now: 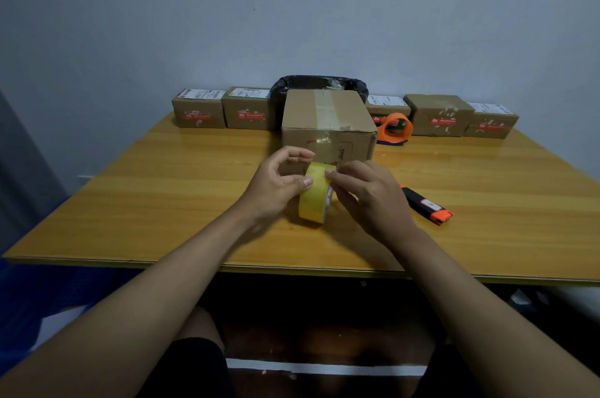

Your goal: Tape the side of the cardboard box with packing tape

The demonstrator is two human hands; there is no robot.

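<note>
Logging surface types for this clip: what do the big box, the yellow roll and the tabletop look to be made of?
Big box: brown cardboard, matte, with glossy clear tape strips already across its top.
Yellow roll: looks like plastic packing tape, smooth with a slight sheen.
Tabletop: wood-grain surface with a glossy finish showing reflections; solid wood or laminate, cannot tell.

1. I see a wooden table (162, 196), glossy.
2. On it: cardboard box (328, 125) at ctr, small parcels (198, 108) along far edge.
3. Orange tape dispenser (394, 129) & box cutter (427, 205) on rt side.
</note>
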